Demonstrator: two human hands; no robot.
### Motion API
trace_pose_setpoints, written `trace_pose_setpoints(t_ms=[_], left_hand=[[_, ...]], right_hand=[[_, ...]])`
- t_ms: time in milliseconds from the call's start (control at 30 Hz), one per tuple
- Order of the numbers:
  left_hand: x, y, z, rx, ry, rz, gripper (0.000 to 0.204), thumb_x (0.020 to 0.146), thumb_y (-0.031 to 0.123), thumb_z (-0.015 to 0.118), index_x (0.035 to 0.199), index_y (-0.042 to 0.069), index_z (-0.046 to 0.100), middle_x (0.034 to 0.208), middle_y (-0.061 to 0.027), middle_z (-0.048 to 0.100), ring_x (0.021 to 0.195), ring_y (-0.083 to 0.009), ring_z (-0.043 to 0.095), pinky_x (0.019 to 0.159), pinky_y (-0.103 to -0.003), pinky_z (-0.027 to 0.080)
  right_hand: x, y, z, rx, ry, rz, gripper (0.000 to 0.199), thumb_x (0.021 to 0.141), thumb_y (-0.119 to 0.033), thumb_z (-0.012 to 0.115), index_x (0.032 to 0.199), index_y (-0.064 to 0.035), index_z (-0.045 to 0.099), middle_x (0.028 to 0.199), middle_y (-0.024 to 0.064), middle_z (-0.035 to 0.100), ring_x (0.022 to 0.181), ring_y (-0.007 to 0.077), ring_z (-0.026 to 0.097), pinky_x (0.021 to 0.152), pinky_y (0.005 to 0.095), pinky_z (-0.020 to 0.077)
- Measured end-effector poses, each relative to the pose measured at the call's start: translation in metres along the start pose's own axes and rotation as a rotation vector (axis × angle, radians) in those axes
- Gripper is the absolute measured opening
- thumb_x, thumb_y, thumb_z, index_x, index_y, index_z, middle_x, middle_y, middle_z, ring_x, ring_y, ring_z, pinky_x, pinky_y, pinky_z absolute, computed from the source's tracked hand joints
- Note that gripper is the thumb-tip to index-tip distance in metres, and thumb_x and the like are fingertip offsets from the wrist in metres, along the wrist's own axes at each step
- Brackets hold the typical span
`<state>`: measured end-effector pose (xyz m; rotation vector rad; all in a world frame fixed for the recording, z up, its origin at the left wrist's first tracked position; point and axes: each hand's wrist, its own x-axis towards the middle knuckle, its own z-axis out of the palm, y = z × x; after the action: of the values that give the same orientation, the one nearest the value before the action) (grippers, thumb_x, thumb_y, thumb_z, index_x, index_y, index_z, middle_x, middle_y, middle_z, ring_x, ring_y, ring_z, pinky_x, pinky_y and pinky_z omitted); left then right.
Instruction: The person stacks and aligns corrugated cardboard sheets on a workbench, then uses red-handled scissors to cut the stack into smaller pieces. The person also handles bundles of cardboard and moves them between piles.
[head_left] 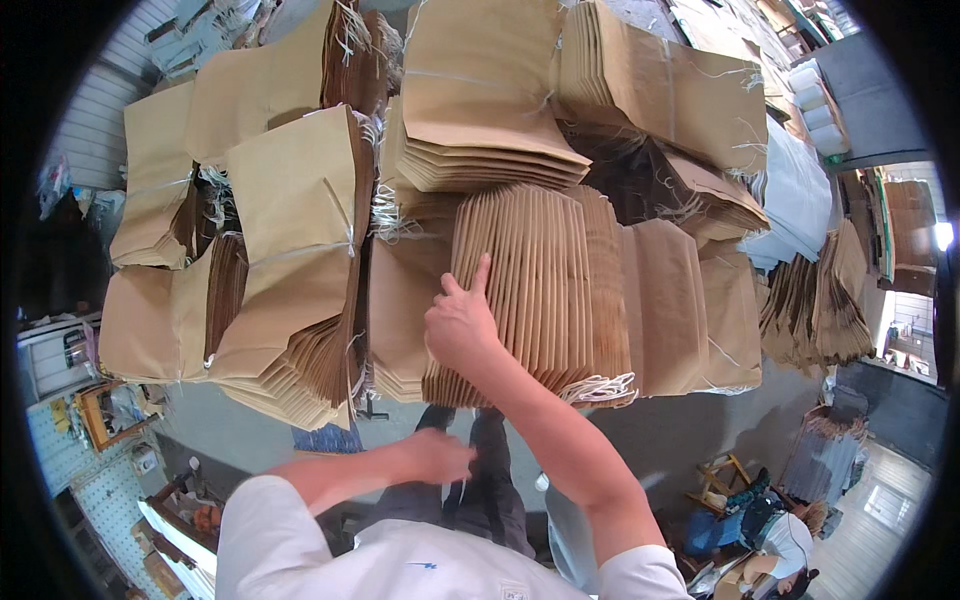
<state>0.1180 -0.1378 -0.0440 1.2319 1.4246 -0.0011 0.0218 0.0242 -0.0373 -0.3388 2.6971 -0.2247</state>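
In front of me stands a thick stack of brown paper bags (pixel 530 270), their folded edges fanned in many layers. On the left part of its edges lies my right hand (pixel 462 318), index finger stretched out away from me. Its lower fingers are partly hidden, and I see nothing held in it. My left hand (pixel 442 458) hangs lower, in front of my legs and apart from the stack; motion smears its fingers. A loose bunch of white string (pixel 600 388) sits at the stack's near right corner.
Tied bundles of brown paper bags (pixel 290 190) surround the stack, more of them (pixel 480 80) piled behind. White sheets or bags (pixel 795 205) lie at the right. Another person (pixel 785 545) is low at the lower right, near a wooden stool (pixel 727 480).
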Motion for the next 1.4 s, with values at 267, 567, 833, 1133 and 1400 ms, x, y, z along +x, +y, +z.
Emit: trace_pose_setpoints(t_ms=[267,567,833,1133,1400], left_hand=[[-0.027,-0.081,-0.073,-1.762,0.949,0.481,0.057,0.107,0.041,0.045,0.065,0.007,0.064,0.054,-0.0090,0.059,0.052,-0.0247,0.061,0.065,-0.038,0.055],[0.025,-0.173,-0.108,-1.586,1.229,-0.099,0.070,0.102,0.055,0.055,0.151,0.007,0.045,0.144,-0.0082,0.054,0.130,-0.0231,0.052,0.112,-0.037,0.036],[0.030,-0.170,-0.094,-1.886,0.866,-0.004,0.071,0.096,0.063,0.059,0.141,0.008,0.057,0.132,-0.0132,0.066,0.116,-0.0267,0.064,0.099,-0.041,0.052],[0.036,-0.171,-0.044,-1.843,1.108,-0.160,0.066,0.100,0.059,0.056,0.133,0.004,0.063,0.120,-0.0109,0.071,0.103,-0.0228,0.070,0.090,-0.040,0.057],[0.035,-0.180,-0.032,-1.892,0.980,-0.182,0.068,0.101,0.059,0.053,0.141,0.005,0.057,0.127,-0.0100,0.068,0.109,-0.0224,0.069,0.092,-0.038,0.057]], right_hand=[[0.034,-0.006,0.011,0.089,-0.076,0.013,0.024,0.088,-0.026,0.061,0.094,-0.0138,0.080,0.103,0.0023,0.073,0.129,0.0267,0.051,0.114,0.0824,0.0081],[-0.015,-0.064,0.017,0.310,0.155,-0.181,0.033,0.093,-0.030,0.061,0.117,-0.0129,0.075,0.127,0.0069,0.070,0.135,0.0245,0.053,0.119,0.0683,0.0198],[-0.162,0.266,0.125,0.804,0.837,0.959,0.058,0.102,-0.047,0.055,0.138,-0.0014,0.054,0.117,0.0119,0.065,0.104,0.0213,0.064,0.084,0.0398,0.0554],[-0.173,0.248,0.129,2.122,0.130,0.841,0.058,0.099,-0.053,0.058,0.133,-0.0063,0.063,0.118,0.0092,0.073,0.100,0.0219,0.070,0.092,0.0360,0.0553],[-0.140,0.164,0.054,1.762,0.288,0.530,0.073,0.102,-0.053,0.054,0.158,-0.0095,0.038,0.163,0.0069,0.037,0.149,0.0197,0.033,0.122,0.0379,0.0229]])
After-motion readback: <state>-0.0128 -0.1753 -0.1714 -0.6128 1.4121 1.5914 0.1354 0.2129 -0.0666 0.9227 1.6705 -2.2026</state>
